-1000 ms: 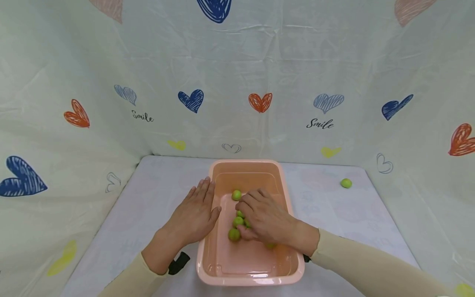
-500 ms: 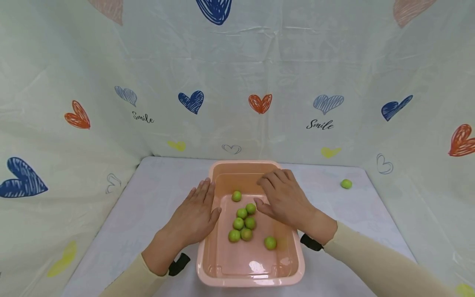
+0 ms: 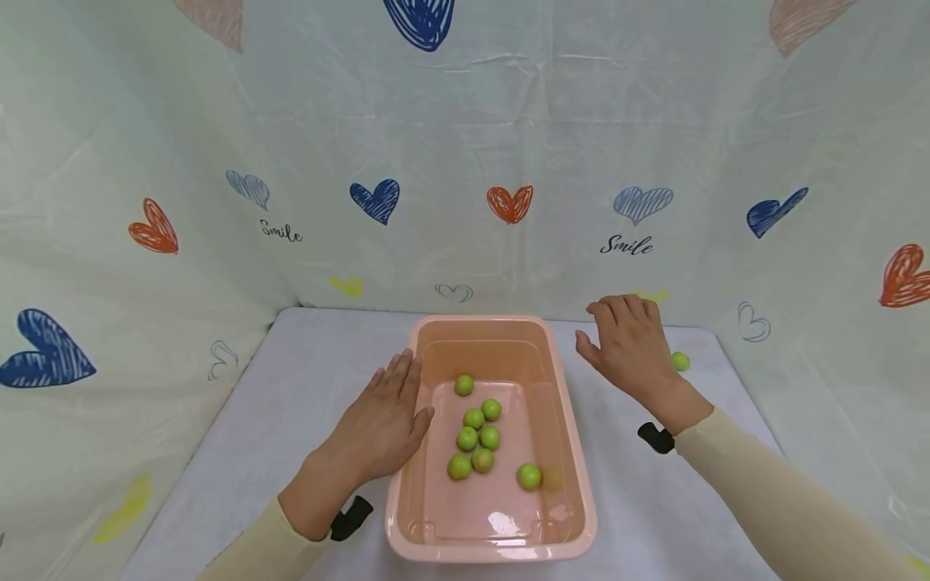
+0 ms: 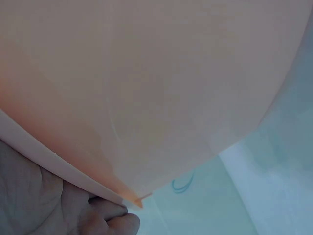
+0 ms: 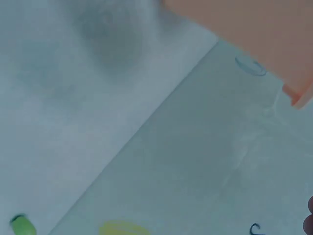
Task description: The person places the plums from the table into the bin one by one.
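A pink plastic basin stands in the middle of the table, with several small round green fruits, perhaps limes, on its floor. My left hand rests flat along the basin's left rim, fingers straight; the left wrist view shows the palm side of the fingers right at the rim. Out to the right of the basin, my right hand hangs above the table, fingers slightly bent, nothing in it. Just beyond it, partly hidden by the hand, a single green fruit lies on the table near the far right corner.
The table wears a pale cloth. Around its back and sides hangs a white curtain printed with hearts and the word Smile. A dark strap piece sits at my right wrist, another at my left.
My right hand has lifted out of the basin and moved right, towards the lone green fruit. The fruits it covered in the basin now show. My left hand stays at the rim.
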`<state>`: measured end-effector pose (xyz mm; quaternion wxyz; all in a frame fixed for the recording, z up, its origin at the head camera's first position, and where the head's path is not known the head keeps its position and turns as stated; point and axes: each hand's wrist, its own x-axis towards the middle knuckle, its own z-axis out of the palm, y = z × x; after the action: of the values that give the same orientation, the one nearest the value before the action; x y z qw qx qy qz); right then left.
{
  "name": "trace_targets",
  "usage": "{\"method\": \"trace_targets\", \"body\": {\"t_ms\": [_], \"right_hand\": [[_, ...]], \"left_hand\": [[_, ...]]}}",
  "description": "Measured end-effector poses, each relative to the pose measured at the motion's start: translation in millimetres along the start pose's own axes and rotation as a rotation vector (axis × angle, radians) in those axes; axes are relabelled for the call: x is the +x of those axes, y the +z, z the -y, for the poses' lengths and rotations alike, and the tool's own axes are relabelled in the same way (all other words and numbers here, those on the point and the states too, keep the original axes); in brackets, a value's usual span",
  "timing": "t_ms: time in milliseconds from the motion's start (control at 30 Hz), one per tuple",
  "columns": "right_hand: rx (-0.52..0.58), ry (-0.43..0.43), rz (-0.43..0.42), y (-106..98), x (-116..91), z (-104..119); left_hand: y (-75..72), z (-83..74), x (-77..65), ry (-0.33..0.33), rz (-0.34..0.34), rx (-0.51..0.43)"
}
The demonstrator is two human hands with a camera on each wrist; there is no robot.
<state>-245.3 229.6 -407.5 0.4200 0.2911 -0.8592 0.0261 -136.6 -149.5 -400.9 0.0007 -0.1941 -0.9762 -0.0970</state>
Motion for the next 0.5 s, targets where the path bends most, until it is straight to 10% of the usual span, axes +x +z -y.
{"method": "trace_targets", "body": {"t_ms": [500], "right_hand": [[-0.166,0.104,0.275,17.2,-65.8,-78.0]], "left_hand": [[-1.3,-1.1,0.2,-0.010,0.008,-0.006]]}}
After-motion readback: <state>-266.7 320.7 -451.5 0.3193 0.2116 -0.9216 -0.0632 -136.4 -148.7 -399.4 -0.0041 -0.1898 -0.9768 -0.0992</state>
